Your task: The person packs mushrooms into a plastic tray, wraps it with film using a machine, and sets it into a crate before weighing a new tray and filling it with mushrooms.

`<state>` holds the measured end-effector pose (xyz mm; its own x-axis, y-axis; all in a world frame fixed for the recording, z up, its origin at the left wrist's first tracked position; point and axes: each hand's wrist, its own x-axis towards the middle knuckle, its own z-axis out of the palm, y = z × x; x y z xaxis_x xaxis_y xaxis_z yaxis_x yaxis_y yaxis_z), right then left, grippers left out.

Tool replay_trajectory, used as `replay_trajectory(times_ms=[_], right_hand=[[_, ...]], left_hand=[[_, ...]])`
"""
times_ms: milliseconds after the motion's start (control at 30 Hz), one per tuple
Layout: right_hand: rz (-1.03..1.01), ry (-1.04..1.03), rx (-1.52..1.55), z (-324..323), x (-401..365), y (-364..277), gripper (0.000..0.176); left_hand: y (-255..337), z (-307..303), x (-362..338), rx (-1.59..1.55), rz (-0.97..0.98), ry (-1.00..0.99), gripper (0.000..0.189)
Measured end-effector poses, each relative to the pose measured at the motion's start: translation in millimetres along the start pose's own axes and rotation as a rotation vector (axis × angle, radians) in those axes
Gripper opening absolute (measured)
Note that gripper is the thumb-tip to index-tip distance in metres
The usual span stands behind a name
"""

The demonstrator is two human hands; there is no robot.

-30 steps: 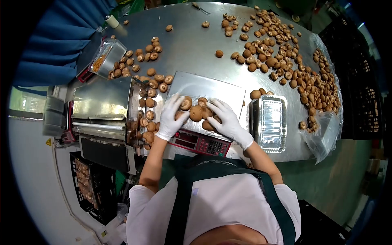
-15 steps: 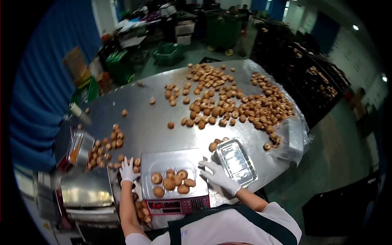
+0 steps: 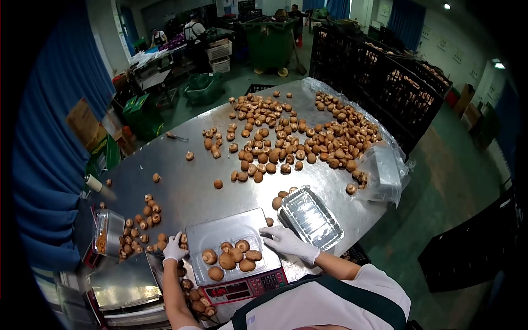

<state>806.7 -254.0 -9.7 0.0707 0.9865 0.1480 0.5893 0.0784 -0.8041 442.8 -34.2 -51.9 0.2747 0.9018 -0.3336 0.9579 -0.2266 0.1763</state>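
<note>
A digital scale [image 3: 242, 289] with a red-edged keypad panel stands at the table's near edge. Several brown mushrooms [image 3: 226, 260] rest on its pan, in what looks like a clear shallow tray [image 3: 201, 234]. My left hand [image 3: 175, 248], in a white glove, is at the scale's left side beside loose mushrooms [image 3: 162, 242]; its fingers look slightly bent and apart, with nothing visible in them. At the pan's right edge, my gloved right hand [image 3: 287, 242] has its fingers stretched out and holds nothing. Close to it lies a stack of foil-like trays [image 3: 312, 217].
A large spread of mushrooms [image 3: 335, 143] covers the far right of the metal table [image 3: 187, 181], by a plastic bag [image 3: 379, 176]. A knife [image 3: 177, 137] lies at the far edge. Black crates [image 3: 379, 77] and a green bin [image 3: 268, 44] stand beyond. People work in the background.
The camera view has tilted and shifted, so the table appears lower and further left. My left hand's fingers are less spread. My right hand has come nearer the pan's edge.
</note>
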Motion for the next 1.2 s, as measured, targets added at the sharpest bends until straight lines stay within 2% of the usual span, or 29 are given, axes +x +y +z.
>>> replay_trajectory(times_ms=[67, 133, 200, 300, 367, 400, 433, 467, 500, 533, 600, 700, 800, 833, 867, 933, 1000, 1033, 1200], right_hand=[[-0.003, -0.019, -0.032, -3, 2, -2, 0.034], [0.000, -0.024, -0.021, -7, 2, -5, 0.033], [-0.009, 0.003, -0.039, -9, 2, -7, 0.033], [0.021, 0.036, 0.034, -12, 0, -9, 0.031], [-0.019, 0.076, 0.033, -11, -3, -4, 0.031], [-0.011, 0.064, 0.000, -11, -4, -1, 0.037], [0.095, 0.042, 0.040, -18, -5, -15, 0.037], [0.024, 0.098, 0.050, -13, -6, -8, 0.035], [0.073, 0.033, 0.024, -16, -5, -8, 0.034], [0.023, 0.054, 0.045, -12, -5, -2, 0.034], [0.038, 0.023, 0.026, -14, -6, -2, 0.033], [0.074, -0.027, 0.029, -16, -6, -12, 0.032], [0.061, -0.047, 0.004, -14, -6, -10, 0.032], [0.051, -0.055, -0.012, -14, -6, -12, 0.031], [0.042, -0.064, -0.029, -14, -5, -13, 0.030], [0.003, -0.044, -0.032, -13, -4, -13, 0.030], [-0.031, -0.055, -0.033, -13, -1, -16, 0.028], [-0.030, -0.058, -0.032, -13, -1, -19, 0.028], [-0.062, -0.123, -0.015, -11, 8, -34, 0.026]], left_hand=[[-1, 8, 1, -0.048, -0.034, 0.050, 0.082], [-12, 21, 4, -0.112, -0.060, 0.185, 0.069], [-12, 21, -1, -0.195, -0.095, 0.294, 0.046], [-17, 18, -5, -0.343, -0.094, 0.327, 0.037], [-20, 19, -7, -0.378, -0.002, 0.469, 0.031], [-19, 17, -9, -0.443, 0.052, 0.520, 0.029], [-14, 12, -14, -0.501, 0.130, 0.575, 0.027], [-5, 8, -21, -0.542, 0.211, 0.647, 0.026], [12, -3, -35, -0.627, 0.208, 0.647, 0.027], [30, -13, -51, -0.741, 0.188, 0.636, 0.029], [57, -25, -77, -0.725, 0.271, 0.666, 0.031], [85, -32, -110, -0.784, 0.415, 0.572, 0.036], [106, -33, -128, -0.635, 0.580, 0.491, 0.034], [111, -33, -134, -0.475, 0.560, 0.465, 0.035], [114, -34, -136, -0.305, 0.623, 0.498, 0.037], [118, -29, -138, -0.164, 0.550, 0.456, 0.041], [117, -32, -139, -0.147, 0.468, 0.442, 0.046], [112, -30, -137, -0.142, 0.391, 0.370, 0.050], [100, -30, -131, -0.204, 0.324, 0.245, 0.055]])
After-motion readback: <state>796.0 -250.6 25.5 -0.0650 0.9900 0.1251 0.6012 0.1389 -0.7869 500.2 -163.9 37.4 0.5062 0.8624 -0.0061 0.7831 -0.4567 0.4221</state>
